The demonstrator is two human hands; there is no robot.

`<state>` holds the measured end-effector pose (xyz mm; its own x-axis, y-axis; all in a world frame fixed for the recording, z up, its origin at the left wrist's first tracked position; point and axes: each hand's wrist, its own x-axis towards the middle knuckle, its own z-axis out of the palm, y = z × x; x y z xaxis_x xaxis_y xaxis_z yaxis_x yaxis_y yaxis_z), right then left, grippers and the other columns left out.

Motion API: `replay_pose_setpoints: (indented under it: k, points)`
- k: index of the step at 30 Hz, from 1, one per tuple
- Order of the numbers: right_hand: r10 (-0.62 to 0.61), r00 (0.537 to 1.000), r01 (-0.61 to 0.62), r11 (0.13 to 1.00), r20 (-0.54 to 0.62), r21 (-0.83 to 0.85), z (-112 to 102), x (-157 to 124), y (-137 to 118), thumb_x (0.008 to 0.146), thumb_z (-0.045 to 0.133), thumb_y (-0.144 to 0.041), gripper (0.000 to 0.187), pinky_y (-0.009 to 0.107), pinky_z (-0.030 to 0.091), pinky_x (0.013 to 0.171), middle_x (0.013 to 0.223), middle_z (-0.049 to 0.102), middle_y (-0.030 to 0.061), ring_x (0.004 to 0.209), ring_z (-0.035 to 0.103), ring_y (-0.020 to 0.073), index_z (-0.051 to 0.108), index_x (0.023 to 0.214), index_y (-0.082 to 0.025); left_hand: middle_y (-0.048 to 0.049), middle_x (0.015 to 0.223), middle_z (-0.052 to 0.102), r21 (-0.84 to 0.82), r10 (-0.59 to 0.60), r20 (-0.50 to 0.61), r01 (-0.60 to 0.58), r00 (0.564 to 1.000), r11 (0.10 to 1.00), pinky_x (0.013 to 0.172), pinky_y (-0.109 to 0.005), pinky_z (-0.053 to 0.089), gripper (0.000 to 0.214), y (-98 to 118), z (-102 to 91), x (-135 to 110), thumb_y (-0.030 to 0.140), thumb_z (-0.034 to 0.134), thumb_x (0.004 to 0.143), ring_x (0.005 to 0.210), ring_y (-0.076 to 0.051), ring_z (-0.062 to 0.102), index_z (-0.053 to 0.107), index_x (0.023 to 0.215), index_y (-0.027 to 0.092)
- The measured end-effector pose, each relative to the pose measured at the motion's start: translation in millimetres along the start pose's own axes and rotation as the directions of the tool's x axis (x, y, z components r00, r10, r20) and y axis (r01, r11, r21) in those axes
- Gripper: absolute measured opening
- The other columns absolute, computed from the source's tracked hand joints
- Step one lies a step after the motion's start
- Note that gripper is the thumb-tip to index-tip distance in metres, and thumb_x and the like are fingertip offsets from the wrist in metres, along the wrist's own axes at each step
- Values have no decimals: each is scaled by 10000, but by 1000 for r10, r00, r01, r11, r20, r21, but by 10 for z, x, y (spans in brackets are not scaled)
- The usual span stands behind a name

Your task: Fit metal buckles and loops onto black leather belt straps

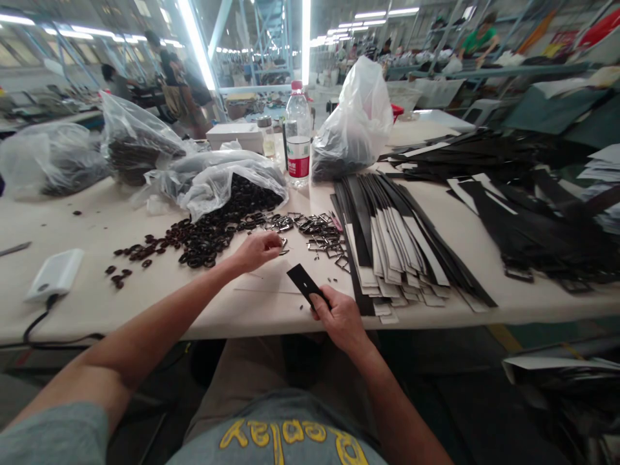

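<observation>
My left hand (256, 252) hovers over the white table (145, 316), its fingertips pinched on a small metal buckle (283, 247). More of these metal buckles (320, 234) lie in a loose spread just beyond it. My right hand (340, 320) grips the end of a short black strap (304, 284) with a slot cut through it. Dark rings (208, 237) spill from a clear plastic bag (227, 187) to the left of my left hand. Long black-and-white straps (402, 245) lie fanned out to the right of my right hand.
A water bottle (298, 139) and a white box (235, 137) stand at the table's back, among several bulging plastic bags. Black strap bundles (513, 226) cover the right side. A white device (54, 274) with a black cable lies at left. A co-worker (479, 40) sits far back.
</observation>
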<state>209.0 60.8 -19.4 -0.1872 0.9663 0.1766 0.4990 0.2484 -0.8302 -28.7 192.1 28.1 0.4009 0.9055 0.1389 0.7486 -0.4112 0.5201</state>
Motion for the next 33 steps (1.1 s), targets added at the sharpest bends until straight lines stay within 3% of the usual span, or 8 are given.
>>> replay_pose_setpoints:
  k: [2, 5, 10, 13, 18, 24, 29, 33]
  points:
    - [7, 1000, -7, 1000, -8, -16, -2, 3, -19, 990, 457, -411, 321, 270, 359, 619, 627, 616, -8, 627, 587, 183, 537, 737, -230, 28, 638, 590, -321, -110, -89, 76, 990, 944, 589, -247, 430, 116, 41, 29, -50, 297, 605, 765, 591, -115, 532, 622, 747, 184]
    - [18, 1000, -19, 998, -16, -56, 5, 14, -56, 981, 459, -400, 322, 274, 347, 606, 614, 600, -4, 608, 574, 184, 520, 714, -231, 47, 604, 573, -679, -283, -144, 114, 948, 726, 510, -229, 416, 208, 144, 87, -92, 362, 676, 691, 506, -90, 502, 594, 756, 182]
    - [0, 1000, -6, 964, -23, -265, 31, 43, -139, 983, 516, -315, 264, 287, 304, 596, 663, 630, 10, 643, 592, 195, 544, 735, -228, 62, 570, 559, -870, -389, -137, 77, 911, 487, 420, -195, 369, 263, 346, 186, -155, 358, 737, 630, 435, -67, 482, 565, 737, 190]
    - [-14, 1000, 14, 910, 5, -414, 45, 52, -219, 979, 580, -274, 214, 298, 279, 594, 735, 683, 30, 695, 630, 208, 585, 771, -223, 58, 568, 563, -859, -358, -157, 52, 920, 510, 430, -199, 398, 283, 438, 233, -202, 387, 745, 659, 440, -75, 508, 554, 736, 193]
    - [-36, 997, 62, 871, 63, -487, 76, 55, -354, 972, 625, -265, 186, 315, 236, 582, 793, 720, 62, 721, 660, 226, 618, 795, -209, 48, 591, 582, -680, -199, -236, -16, 951, 733, 486, -223, 451, 260, 507, 230, -285, 407, 738, 720, 483, -100, 557, 597, 780, 197]
    - [10, 997, -42, 899, -75, -436, 61, 42, -339, 977, 593, -262, 204, 301, 255, 590, 736, 692, 37, 684, 630, 204, 599, 779, -216, 1, 703, 635, -281, 3, -372, -116, 928, 953, 606, -258, 470, 137, 551, 96, -408, 338, 677, 813, 621, -126, 546, 684, 750, 217]
    - [27, 991, -76, 921, -132, -382, 10, -5, -300, 962, 544, -272, 206, 296, 289, 600, 707, 666, 30, 679, 618, 205, 577, 764, -223, -52, 963, 689, -493, -48, -379, -158, 924, 856, 804, -303, 536, 133, 536, 124, -501, 336, 735, 791, 912, -186, 638, 703, 744, 216]
    - [17, 989, -61, 955, -150, -291, -5, -18, -323, 958, 500, -272, 218, 290, 314, 615, 698, 655, 28, 684, 622, 204, 553, 753, -221, -63, 1042, 717, -752, -229, -217, -13, 949, 659, 884, -346, 546, 210, 570, 227, -603, 399, 768, 758, 967, -204, 660, 695, 750, 203]
